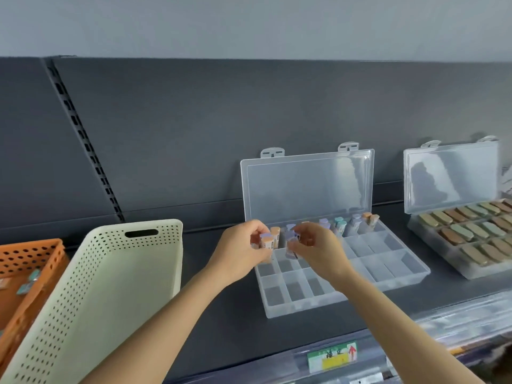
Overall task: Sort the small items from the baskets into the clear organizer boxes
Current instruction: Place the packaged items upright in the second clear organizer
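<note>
Two clear organizer boxes stand open on the dark shelf (221, 314), lids upright: the centre organizer box (388, 273) mid-frame and the right organizer box (471, 270) cut by the right edge. There are two baskets, a cream basket (105, 286) tilted at lower left and an orange basket (33, 259) at the far left, with at least two teal pieces (29, 281) inside.

The left hand (241, 253) curls its fingers round a bundle of small items (266, 241), at least two, with orange and purple caps. The right hand (318, 249) pinches one purple item (292, 243) between thumb and fingertips. Both hover over the centre box's left back compartments.

More capped items (340, 224) line its back row, too blurred to count. The right box is packed with oblong tan, green and brown pieces (471, 231).

One shelf tag (332, 357) at bottom centre shows a red arrow; its writing is unreadable.
</note>
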{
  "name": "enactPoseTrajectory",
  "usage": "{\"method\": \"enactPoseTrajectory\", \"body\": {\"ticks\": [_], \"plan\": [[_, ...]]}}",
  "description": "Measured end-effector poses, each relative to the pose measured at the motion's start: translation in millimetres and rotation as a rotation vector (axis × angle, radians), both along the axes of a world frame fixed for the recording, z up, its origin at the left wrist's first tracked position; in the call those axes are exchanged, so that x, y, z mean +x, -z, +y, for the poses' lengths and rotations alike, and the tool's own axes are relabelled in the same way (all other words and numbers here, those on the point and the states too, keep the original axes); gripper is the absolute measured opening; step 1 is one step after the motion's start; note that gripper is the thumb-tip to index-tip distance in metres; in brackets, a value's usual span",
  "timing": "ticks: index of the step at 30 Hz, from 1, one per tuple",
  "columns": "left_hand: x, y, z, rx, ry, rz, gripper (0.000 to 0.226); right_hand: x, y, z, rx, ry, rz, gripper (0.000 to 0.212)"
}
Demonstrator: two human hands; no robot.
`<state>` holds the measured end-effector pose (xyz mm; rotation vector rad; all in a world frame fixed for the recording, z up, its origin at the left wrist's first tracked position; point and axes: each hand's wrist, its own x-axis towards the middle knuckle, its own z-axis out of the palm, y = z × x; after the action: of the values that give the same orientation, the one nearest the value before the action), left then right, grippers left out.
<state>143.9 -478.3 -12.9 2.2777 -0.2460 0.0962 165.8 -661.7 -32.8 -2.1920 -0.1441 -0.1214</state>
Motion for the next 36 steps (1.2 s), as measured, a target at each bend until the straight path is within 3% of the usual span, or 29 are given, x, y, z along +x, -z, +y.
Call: {"method": "enactPoseTrajectory", "body": {"ticks": [10,18,27,33,36], "plan": [[15.9,26.2,-11.4,0.181,-0.006,0.012,0.016,11.6,5.5,1.6,-0.185,-0.103,-0.04,0.017],[20.2,43.6,-12.9,0.329,-0.043,-0.035,0.029,15.8,17.7,6.7,-0.261,-0.172,-0.007,0.017],[16.1,46.2,-13.1,0.359,-0.098,-0.043,0.023,21.2,29.1,11.6,-0.363,-0.187,-0.025,0.021],[15.8,39.4,-12.5,0.364,-0.089,-0.026,0.03,17.2,22.8,9.6,-0.417,-0.214,-0.022,0.032],[14.5,36.2,-11.7,0.363,-0.084,-0.018,0.036,17.3,21.8,8.2,-0.433,-0.193,-0.049,0.025]]}}
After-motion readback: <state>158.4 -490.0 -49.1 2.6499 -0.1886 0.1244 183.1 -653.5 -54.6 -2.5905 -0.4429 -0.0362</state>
